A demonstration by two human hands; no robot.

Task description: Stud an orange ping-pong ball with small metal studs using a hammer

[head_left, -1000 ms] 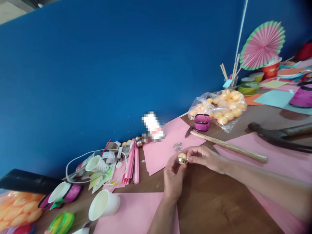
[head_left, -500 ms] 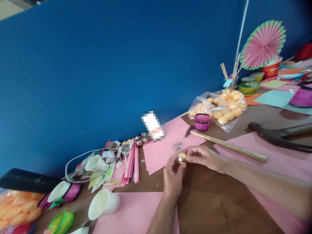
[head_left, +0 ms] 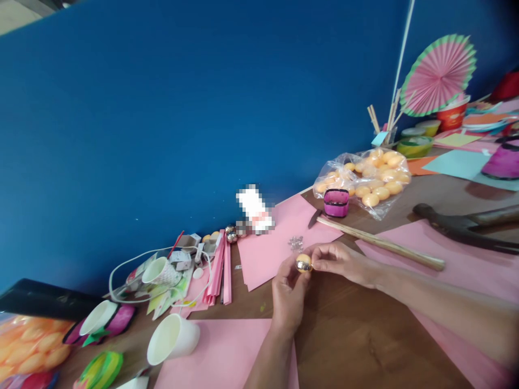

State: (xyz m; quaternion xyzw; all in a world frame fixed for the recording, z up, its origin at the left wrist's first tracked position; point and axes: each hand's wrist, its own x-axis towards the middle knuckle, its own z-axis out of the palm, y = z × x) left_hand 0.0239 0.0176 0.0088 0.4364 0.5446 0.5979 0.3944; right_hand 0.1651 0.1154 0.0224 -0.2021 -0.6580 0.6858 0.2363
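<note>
Over the brown counter [head_left: 348, 327], just in front of where I'm standing, someone's got a little gold-and-silver ball [head_left: 304, 263] up between both hands. The left hand [head_left: 288, 297] has its grip curled snugly around it, thumb on the near side. The right hand [head_left: 340, 262] has its fingertips pinched together right at the ball's edge; can't tell from here if there's something tiny between them.

Loads of containers around, btw. Beyond the hands sits a small magenta box [head_left: 335, 209] with black edging and something in the bottom, too small to make out. Touching or just behind it is a clear plastic bag [head_left: 383, 210] full of yellow-orange balls [head_left: 370, 199]. Further back, a see-through cup [head_left: 390, 137] holds wooden sticks [head_left: 373, 120], next to some green and yellow tubs [head_left: 414, 147], and a pink-and-green paper fan [head_left: 438, 75] rises by a red tub [head_left: 452, 116].

Off to the left, a white paper cup [head_left: 187, 340] stands on pink paper [head_left: 239, 356] with its mouth angled my way, and a dotted cup [head_left: 175, 277] leans among the clutter. Far corner on that side has another bag, packed with orange balls [head_left: 32, 346]. Clear little bits [head_left: 295, 243] are piled on pink sheets [head_left: 259, 259] just past the left fingertips.
</note>
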